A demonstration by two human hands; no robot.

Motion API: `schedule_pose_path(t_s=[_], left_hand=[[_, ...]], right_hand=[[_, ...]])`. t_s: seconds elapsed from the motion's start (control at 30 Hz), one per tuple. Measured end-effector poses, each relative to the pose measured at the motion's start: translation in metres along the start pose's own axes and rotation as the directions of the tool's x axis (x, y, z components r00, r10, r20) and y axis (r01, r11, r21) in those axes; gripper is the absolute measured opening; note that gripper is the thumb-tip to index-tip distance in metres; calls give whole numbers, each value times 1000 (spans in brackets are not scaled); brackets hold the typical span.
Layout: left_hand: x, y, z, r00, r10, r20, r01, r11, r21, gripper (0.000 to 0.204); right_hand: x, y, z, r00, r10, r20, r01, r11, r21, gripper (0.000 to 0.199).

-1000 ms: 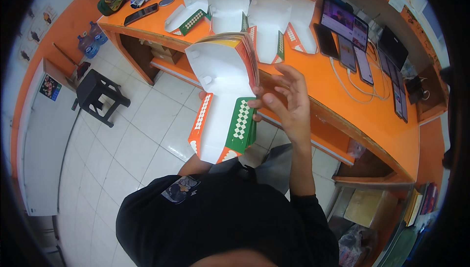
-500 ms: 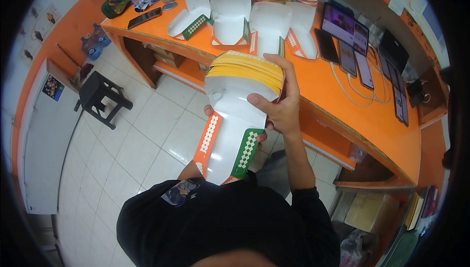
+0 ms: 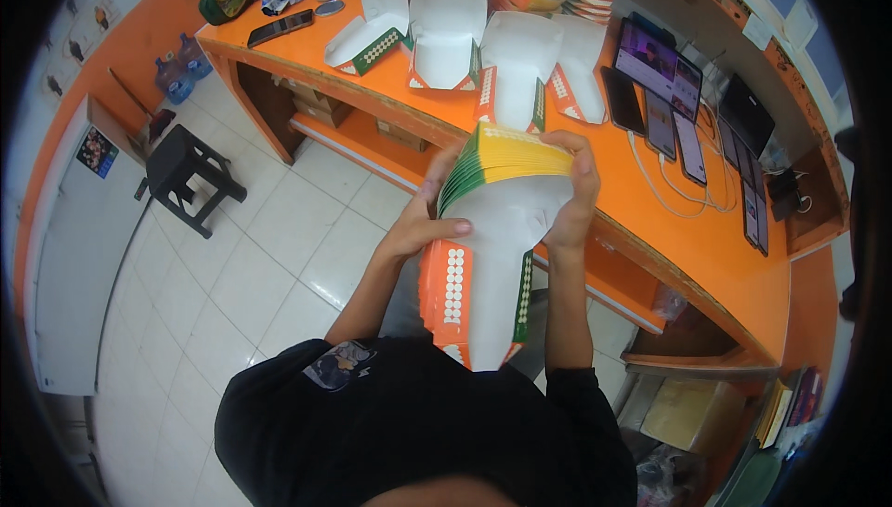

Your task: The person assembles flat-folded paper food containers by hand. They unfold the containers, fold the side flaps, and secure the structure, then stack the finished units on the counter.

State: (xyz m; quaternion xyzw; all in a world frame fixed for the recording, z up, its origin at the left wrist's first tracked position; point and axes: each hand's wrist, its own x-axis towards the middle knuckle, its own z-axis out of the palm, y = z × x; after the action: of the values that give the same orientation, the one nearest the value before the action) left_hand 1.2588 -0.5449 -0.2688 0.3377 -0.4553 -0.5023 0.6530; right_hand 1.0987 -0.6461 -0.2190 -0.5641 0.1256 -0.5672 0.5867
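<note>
1. Stack of flat cartons (image 3: 492, 247): white inside, orange and green edges with dotted flaps; held upright in front of the person's chest, just short of the orange counter (image 3: 706, 237).
2. Left hand (image 3: 423, 219): fingers clasped on the stack's left side, thumb across its white face.
3. Right hand (image 3: 571, 196): fingers curled over the stack's top right corner, gripping it.
4. Folded open cartons (image 3: 446, 28): several lying on the counter beyond the stack.
5. Phones (image 3: 664, 103): a row lying on the counter to the right, cables attached.
6. Black stool (image 3: 186, 172): standing on the tiled floor to the left.
7. Water bottles (image 3: 181, 65): on the floor beside the counter's left end.
</note>
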Motion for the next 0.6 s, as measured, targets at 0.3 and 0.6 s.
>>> schedule_pose_path(t_s=[0.3, 0.6], left_hand=[[12, 12, 13, 882, 223, -415, -109, 954, 281, 45], [4, 9, -6, 788, 164, -594, -395, 874, -283, 62]], right_hand=[[1, -2, 12, 985, 169, 42, -161, 977, -140, 62], [-48, -21, 14, 839, 481, 254, -315, 811, -494, 81]])
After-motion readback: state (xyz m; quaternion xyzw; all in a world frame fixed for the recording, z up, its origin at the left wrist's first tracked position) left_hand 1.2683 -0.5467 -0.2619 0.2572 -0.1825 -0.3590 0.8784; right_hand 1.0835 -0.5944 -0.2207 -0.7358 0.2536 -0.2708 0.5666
